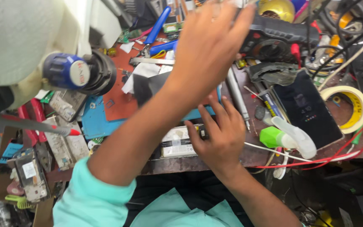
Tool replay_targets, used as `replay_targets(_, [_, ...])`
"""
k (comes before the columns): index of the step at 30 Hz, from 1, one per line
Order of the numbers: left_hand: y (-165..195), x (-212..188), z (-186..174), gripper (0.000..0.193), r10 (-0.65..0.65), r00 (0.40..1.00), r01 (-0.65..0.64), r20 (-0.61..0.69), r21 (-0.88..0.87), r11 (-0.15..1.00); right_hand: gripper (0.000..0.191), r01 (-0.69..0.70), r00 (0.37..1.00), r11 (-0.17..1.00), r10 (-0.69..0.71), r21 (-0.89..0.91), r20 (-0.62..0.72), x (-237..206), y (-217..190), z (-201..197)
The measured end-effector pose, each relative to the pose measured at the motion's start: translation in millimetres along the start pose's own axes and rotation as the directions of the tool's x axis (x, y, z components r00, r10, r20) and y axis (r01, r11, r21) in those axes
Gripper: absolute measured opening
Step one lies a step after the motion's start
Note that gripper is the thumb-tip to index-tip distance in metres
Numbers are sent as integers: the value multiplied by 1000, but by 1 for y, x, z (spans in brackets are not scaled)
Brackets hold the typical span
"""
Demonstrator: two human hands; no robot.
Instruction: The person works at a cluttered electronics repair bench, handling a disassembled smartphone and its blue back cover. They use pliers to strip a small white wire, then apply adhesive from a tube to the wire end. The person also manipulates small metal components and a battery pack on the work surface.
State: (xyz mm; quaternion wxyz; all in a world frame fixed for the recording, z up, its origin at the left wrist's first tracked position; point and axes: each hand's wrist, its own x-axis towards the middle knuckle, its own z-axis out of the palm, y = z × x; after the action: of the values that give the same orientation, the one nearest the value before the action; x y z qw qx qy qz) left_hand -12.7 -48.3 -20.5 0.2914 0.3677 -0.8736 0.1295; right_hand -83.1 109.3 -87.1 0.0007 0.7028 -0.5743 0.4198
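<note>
Right hand (222, 136): grip apart, fingers spread, fingertips resting on flat white rectangular battery pack (177, 142) at the near edge of the cluttered brown desk (248, 155). Left hand (204, 48): raised above and beyond it, fingers extended together, grip apart, holding nothing visible. Just right of the right hand: green-capped translucent squeeze bottle (288, 136); beyond that, black smartphone (307, 109).

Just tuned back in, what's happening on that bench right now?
A person in a teal shirt works at a cluttered repair bench. The left hand is raised, fingers spread, reaching toward the back near a dark multimeter; it holds nothing visible. The right hand rests open at the front edge, touching a small white-labelled part. A dark phone, a yellow tape roll and a green-capped bottle lie to the right.
</note>
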Motion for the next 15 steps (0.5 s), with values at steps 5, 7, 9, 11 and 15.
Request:
replay_targets(5, [-26,26,54,76,111,993,-106,28,-130,986,16,142,988,990,-141,1,-59,-2,-12,-9])
replay_targets(7, [-26,34,67,64,91,986,-57,138,-231,971,17,152,987,988,-151,16,-59,0,-7,-9])
replay_targets(9, [-29,32,64,61,58,991,-21,118,-298,954,18,145,988,989,-143,35,-55,1,-9,-10])
replay_targets(11, [-27,36,62,56,62,996,-39,56,-339,940,18,139,989,989,-136,58,-52,2,-5,-10])
replay_targets(15, [-18,54,52,44,140,987,-159,-79,-354,922,18,124,992,989,-121,81,-43,3,-2,-12])
